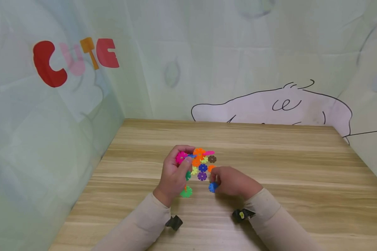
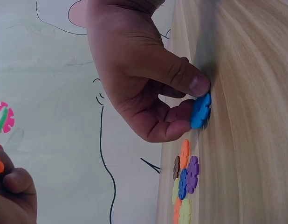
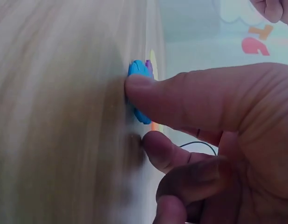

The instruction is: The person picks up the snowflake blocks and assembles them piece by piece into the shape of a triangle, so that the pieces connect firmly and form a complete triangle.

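Observation:
My left hand [image 1: 176, 172] is raised a little above the wooden table [image 1: 270, 164] and grips a pink snowflake piece [image 1: 181, 157] with an orange bit joined to it; the pink piece [image 2: 3, 116] also shows at the left edge of the left wrist view. My right hand [image 1: 230, 181] pinches a blue snowflake piece [image 1: 212, 187] between thumb and forefinger, right at the table top. In the wrist views the blue piece [image 2: 200, 111] [image 3: 137, 71] touches the wood under the thumb [image 3: 181, 100].
Several loose snowflake pieces [image 1: 204, 165] lie flat between the hands: orange, brown, purple, blue, yellow-green [image 2: 185, 179]. A green piece [image 1: 186, 191] lies below my left hand. Printed fabric walls [image 1: 66, 87] close in the table at the left, back and right.

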A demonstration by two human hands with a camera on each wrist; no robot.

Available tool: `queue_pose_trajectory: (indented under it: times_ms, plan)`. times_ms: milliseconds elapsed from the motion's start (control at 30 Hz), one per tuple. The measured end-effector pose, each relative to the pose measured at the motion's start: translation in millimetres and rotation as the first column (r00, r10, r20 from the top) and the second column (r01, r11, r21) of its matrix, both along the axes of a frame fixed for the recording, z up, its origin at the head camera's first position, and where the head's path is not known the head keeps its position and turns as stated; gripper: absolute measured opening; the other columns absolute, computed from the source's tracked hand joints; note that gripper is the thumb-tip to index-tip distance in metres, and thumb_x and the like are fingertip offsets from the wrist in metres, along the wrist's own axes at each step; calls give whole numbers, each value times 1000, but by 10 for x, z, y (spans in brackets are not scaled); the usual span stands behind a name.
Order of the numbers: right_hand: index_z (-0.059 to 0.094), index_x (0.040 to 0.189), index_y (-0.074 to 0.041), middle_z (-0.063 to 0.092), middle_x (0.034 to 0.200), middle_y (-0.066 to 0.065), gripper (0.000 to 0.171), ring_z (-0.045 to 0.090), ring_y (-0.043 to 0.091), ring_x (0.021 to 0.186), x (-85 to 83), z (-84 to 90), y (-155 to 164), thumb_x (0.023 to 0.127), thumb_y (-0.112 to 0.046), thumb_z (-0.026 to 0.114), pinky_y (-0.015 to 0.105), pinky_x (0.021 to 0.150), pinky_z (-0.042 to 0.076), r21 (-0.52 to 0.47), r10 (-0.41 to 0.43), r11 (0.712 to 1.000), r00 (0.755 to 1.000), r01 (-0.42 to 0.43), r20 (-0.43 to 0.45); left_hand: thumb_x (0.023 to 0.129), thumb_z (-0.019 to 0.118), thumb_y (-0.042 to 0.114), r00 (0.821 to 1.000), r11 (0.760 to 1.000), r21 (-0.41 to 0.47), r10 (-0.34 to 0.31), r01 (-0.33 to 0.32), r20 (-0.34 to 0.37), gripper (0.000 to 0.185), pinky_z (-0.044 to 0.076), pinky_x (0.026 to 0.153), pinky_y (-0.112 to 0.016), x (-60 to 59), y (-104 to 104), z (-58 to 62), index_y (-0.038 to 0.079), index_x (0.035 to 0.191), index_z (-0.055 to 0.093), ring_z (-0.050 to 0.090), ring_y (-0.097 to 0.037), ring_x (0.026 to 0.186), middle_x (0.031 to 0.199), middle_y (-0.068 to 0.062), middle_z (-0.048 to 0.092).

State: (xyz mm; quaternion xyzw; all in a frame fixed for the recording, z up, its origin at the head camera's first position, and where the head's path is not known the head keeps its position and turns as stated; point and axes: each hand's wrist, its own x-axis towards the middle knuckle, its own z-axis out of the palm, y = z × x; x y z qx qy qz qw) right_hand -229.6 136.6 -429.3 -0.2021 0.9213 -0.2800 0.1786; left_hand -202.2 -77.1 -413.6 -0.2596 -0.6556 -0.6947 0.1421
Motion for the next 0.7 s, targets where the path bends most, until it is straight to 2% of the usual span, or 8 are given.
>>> queue_pose_trajectory:
  times_ms: [167, 333, 467, 533, 700]
  plan:
    - [58, 90, -15, 58, 78, 0, 27, 54, 20, 76, 2, -11, 8, 87, -6, 84, 35, 68, 43, -3, -3, 1000, 1000, 4, 4, 106, 46, 2, 1000, 1000, -8, 14, -14, 4, 26, 47, 58, -21, -3, -9, 5, -3, 129, 58, 46, -14, 64, 77, -2, 50]
    - [57, 94, -16, 59, 79, 0, 27, 55, 19, 74, -44, -39, 63, 89, -7, 82, 33, 67, 45, -34, 23, 999, 999, -22, 22, 106, 45, 2, 1000, 1000, -3, 16, -16, 5, 27, 46, 57, -22, -8, -14, 5, -3, 129, 58, 46, -14, 63, 75, 0, 49]
    - [61, 105, -14, 59, 77, 1, 25, 53, 17, 68, -111, 27, 137, 91, -5, 79, 29, 62, 45, -200, -1, 980, 1000, 6, 25, 105, 45, 2, 1000, 1000, 4, 23, -23, -1, 26, 46, 57, -22, -11, -18, 2, -3, 128, 58, 46, -15, 63, 73, 0, 49]
    - [63, 112, -11, 60, 78, 3, 24, 52, 18, 67, -137, 99, 174, 93, -6, 77, 28, 61, 45, -320, -45, 946, 999, 49, 19, 105, 45, 1, 1000, 1000, 7, 24, -24, -4, 26, 46, 57, -22, -15, -19, 2, -3, 128, 58, 46, -15, 62, 73, 0, 49]
    - [66, 125, -8, 62, 90, 8, 29, 58, 22, 78, -120, 299, 250, 98, -4, 73, 26, 70, 55, -590, -169, 796, 986, 139, 4, 106, 46, 2, 1000, 1000, 2, 22, -22, 5, 25, 45, 54, -22, -16, -22, 8, -2, 127, 59, 46, -15, 61, 73, -2, 49]
